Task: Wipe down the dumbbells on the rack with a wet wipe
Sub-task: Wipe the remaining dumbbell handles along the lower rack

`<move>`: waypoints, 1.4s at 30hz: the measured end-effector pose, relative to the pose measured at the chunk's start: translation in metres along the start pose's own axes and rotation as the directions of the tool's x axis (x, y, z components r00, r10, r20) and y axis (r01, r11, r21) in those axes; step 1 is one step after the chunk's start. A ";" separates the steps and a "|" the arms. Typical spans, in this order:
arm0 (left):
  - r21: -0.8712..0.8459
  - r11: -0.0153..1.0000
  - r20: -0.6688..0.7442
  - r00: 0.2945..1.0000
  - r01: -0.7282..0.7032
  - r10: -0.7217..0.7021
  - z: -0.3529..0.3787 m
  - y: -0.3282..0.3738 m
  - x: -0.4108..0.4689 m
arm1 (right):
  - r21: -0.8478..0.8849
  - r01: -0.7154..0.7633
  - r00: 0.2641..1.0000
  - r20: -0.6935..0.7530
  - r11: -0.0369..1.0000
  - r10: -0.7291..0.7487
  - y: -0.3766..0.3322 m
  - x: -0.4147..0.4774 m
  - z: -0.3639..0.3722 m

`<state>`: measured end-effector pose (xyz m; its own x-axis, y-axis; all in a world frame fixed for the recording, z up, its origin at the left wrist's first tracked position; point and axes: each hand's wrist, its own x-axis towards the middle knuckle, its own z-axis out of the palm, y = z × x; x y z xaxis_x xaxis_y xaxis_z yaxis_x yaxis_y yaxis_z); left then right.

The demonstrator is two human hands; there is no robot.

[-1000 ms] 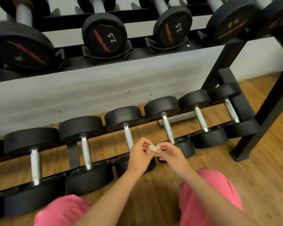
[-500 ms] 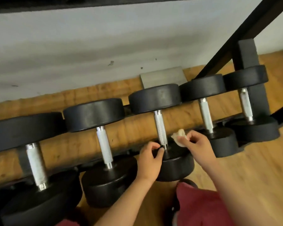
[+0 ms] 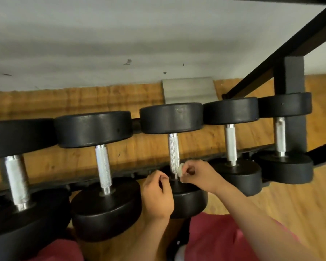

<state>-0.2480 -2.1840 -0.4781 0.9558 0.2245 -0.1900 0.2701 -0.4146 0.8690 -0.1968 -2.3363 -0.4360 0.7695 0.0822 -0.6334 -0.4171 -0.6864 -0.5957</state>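
White wet wipe [image 3: 180,169], pinched in the right hand [image 3: 199,175] grip, has now reached the handle [image 3: 173,151] of the middle dumbbell [image 3: 171,118] on the rack [image 3: 290,78], so wiping can start. The left hand [image 3: 158,196] lies curled beside it; I cannot tell its grip.

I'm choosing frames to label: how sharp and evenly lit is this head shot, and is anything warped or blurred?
Head view: the middle dumbbell's handle and the wipe pinched by the right hand are fairly sharp; the right forearm, pink clothing and floor are smeared; the wide lens bows the dumbbell row; light is soft, with banded shadows on the wall and no harsh glare.
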 end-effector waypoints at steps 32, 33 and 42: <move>-0.012 0.972 -0.146 0.962 0.233 -0.232 0.019 0.012 -0.010 | -0.028 -0.091 0.994 -0.060 0.995 0.089 -0.002 0.012 0.011; -0.012 0.972 -0.145 0.962 0.234 -0.233 0.018 0.012 -0.010 | -0.058 -0.089 0.995 -0.045 0.994 0.087 -0.004 0.013 0.010; -0.032 0.965 -0.161 0.951 0.261 -0.263 0.023 0.004 -0.005 | 0.147 0.033 0.997 -0.077 0.989 -0.022 0.018 0.014 0.005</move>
<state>-0.2487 -2.2072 -0.4840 0.8193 0.4647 -0.3358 0.5066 -0.3127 0.8034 -0.1963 -2.3439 -0.4581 0.8134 0.0415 -0.5802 -0.4579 -0.5695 -0.6827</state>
